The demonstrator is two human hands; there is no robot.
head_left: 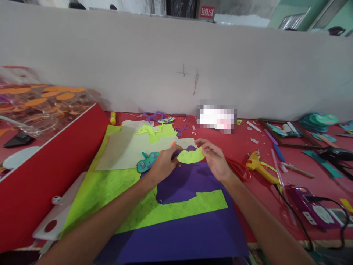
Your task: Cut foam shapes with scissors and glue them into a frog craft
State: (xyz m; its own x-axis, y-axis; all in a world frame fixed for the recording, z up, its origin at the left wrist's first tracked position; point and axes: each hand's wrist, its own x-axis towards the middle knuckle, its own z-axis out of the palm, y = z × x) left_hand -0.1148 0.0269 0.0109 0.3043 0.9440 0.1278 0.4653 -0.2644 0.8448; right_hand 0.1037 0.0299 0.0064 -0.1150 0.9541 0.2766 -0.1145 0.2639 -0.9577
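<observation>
Between my hands is a yellow-green cutout [191,156] with a wavy upper edge, apparently felt or thick paper. A bit of purple shows behind its top. My left hand [167,162] is closed at the cutout's left end, its fingertips partly hidden. At the other end my right hand [216,160] pinches it between thumb and fingers. A small orange tip pokes up by my left hand; I cannot tell what it belongs to. Just left of that hand lies a teal cloud-shaped cutout [147,163]. Purple sheets [176,239] and yellow-green sheets [110,191] spread underneath.
On the right lie a yellow glue gun [259,165], a purple device [314,208] with a cable, and a brown frame [289,136]. A red panel [55,169] borders the left, with clear plastic pieces [41,110] beyond. Scraps and a glue stick [113,118] sit near the wall [138,66].
</observation>
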